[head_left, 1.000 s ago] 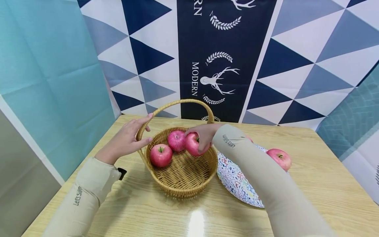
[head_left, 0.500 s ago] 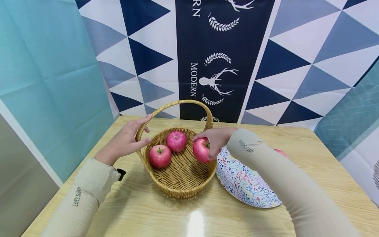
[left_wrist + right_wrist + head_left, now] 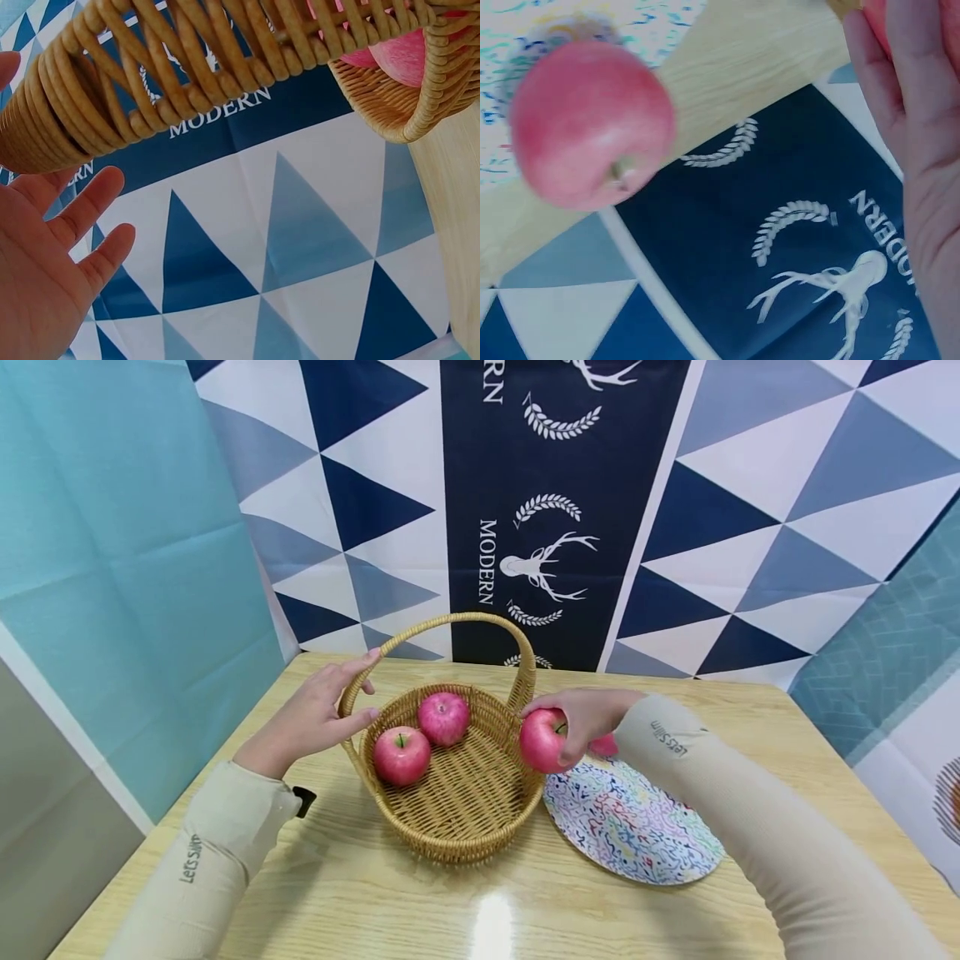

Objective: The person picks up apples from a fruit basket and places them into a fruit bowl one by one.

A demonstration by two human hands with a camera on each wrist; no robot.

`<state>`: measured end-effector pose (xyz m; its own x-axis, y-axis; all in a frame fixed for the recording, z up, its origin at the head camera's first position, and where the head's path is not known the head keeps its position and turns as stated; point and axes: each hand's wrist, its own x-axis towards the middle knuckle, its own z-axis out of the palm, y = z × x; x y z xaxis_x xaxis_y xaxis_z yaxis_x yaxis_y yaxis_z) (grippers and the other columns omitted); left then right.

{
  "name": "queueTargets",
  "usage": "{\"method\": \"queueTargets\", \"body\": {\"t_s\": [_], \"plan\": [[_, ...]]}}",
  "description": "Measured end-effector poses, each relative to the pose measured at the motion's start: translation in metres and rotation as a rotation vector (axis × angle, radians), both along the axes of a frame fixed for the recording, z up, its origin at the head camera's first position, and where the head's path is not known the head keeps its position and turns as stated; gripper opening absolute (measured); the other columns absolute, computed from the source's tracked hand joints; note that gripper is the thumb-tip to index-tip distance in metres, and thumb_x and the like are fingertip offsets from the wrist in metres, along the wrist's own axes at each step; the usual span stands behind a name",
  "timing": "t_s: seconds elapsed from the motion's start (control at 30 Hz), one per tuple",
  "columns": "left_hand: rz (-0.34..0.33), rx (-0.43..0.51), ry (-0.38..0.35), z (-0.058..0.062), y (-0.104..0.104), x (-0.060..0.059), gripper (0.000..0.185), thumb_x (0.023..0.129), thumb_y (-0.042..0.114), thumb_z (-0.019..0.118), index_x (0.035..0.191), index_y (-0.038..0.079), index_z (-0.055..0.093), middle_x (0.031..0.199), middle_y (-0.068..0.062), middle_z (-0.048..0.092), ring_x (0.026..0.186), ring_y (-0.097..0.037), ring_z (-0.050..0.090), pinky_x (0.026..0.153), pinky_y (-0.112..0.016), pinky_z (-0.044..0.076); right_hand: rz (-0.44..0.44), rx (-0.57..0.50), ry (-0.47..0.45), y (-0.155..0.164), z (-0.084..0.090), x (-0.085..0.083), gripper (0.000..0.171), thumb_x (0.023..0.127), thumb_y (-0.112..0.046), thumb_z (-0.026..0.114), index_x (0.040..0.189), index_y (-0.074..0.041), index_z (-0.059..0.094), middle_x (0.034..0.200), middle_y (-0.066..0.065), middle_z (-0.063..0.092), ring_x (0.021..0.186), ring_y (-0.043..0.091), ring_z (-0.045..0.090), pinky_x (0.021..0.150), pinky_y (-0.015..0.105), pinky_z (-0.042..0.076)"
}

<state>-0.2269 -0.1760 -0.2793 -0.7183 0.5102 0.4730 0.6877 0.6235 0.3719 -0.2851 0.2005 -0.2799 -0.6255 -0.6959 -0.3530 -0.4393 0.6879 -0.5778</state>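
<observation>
Head view: right hand (image 3: 581, 720) curled round a red apple (image 3: 542, 741) at the wicker basket (image 3: 457, 793)'s right rim, above the edge of the patterned plate (image 3: 637, 827); left hand (image 3: 311, 718), fingers straight, steadying the basket's handle (image 3: 442, 625); two apples (image 3: 402, 755) inside. Left wrist view: open palm (image 3: 45, 255) beside the handle (image 3: 172, 71). Right wrist view: another apple (image 3: 592, 124) on the plate. Best lifted clear over the rim, basket braced.

Red apple (image 3: 542, 741) over basket rim (image 3: 528, 785)
</observation>
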Motion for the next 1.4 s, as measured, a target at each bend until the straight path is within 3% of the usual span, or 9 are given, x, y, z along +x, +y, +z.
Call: {"method": "queueTargets", "body": {"t_s": [0.17, 0.37, 0.63, 0.77, 0.97, 1.17, 1.4], "plan": [[0.008, 0.010, -0.007, 0.001, -0.001, 0.002, 0.065, 0.086, 0.011, 0.064, 0.144, 0.000, 0.037, 0.099, -0.008, 0.060, 0.084, -0.024, 0.046, 0.076, -0.042, 0.038, -0.049, -0.030, -0.022, 0.017, -0.004, 0.004, 0.080, 0.061, -0.012, 0.076, 0.135, -0.006, 0.046, 0.120, 0.010, 0.052, 0.108, 0.030, 0.048, 0.077, 0.037, 0.052], [0.002, 0.012, 0.002, 0.000, 0.000, 0.001, 0.066, 0.085, 0.010, 0.065, 0.144, 0.000, 0.037, 0.098, -0.009, 0.060, 0.082, -0.024, 0.046, 0.074, -0.042, 0.038, -0.089, 0.037, 0.023, 0.042, -0.004, 0.012, 0.081, 0.060, -0.015, 0.078, 0.134, -0.006, 0.047, 0.117, 0.008, 0.052, 0.108, 0.030, 0.046, 0.077, 0.036, 0.051], [-0.001, 0.028, -0.007, -0.002, 0.000, 0.002, 0.067, 0.085, 0.008, 0.065, 0.145, 0.000, 0.036, 0.097, -0.009, 0.060, 0.083, -0.023, 0.046, 0.069, -0.039, 0.039, -0.275, 0.109, -0.105, 0.072, -0.019, 0.029, 0.089, 0.055, -0.010, 0.081, 0.137, -0.012, 0.046, 0.121, 0.012, 0.045, 0.112, 0.035, 0.040, 0.074, 0.037, 0.052], [-0.005, 0.038, 0.024, -0.003, 0.000, 0.001, 0.068, 0.083, 0.007, 0.066, 0.144, 0.000, 0.037, 0.096, -0.008, 0.060, 0.083, -0.024, 0.046, 0.071, -0.040, 0.038, -0.339, 0.088, -0.168, 0.086, -0.027, 0.036, 0.090, 0.054, -0.006, 0.080, 0.137, -0.011, 0.046, 0.119, 0.011, 0.047, 0.112, 0.033, 0.041, 0.074, 0.038, 0.053], [-0.017, 0.049, 0.041, -0.005, 0.002, -0.001, 0.067, 0.083, 0.005, 0.066, 0.144, 0.001, 0.037, 0.094, -0.009, 0.061, 0.082, -0.024, 0.046, 0.069, -0.039, 0.038, -0.358, 0.107, -0.141, 0.105, -0.041, 0.048, 0.087, 0.054, -0.008, 0.082, 0.134, -0.013, 0.048, 0.112, 0.007, 0.051, 0.107, 0.031, 0.044, 0.071, 0.038, 0.054], [-0.030, 0.068, 0.047, -0.008, 0.002, -0.002, 0.068, 0.083, 0.003, 0.065, 0.144, 0.004, 0.037, 0.094, -0.007, 0.061, 0.081, -0.022, 0.046, 0.064, -0.036, 0.039, -0.304, 0.171, -0.067, 0.120, -0.051, 0.062, 0.083, 0.054, -0.015, 0.079, 0.132, -0.015, 0.050, 0.107, 0.005, 0.051, 0.102, 0.029, 0.044, 0.070, 0.038, 0.052], [-0.069, 0.091, 0.116, -0.010, 0.002, -0.005, 0.077, 0.079, -0.001, 0.067, 0.147, 0.015, 0.035, 0.092, -0.008, 0.061, 0.075, -0.019, 0.044, 0.064, -0.037, 0.038, -0.303, 0.115, -0.095, 0.136, -0.058, 0.075, 0.078, 0.056, -0.017, 0.075, 0.130, -0.013, 0.051, 0.112, 0.006, 0.049, 0.106, 0.033, 0.041, 0.073, 0.040, 0.051]]}}
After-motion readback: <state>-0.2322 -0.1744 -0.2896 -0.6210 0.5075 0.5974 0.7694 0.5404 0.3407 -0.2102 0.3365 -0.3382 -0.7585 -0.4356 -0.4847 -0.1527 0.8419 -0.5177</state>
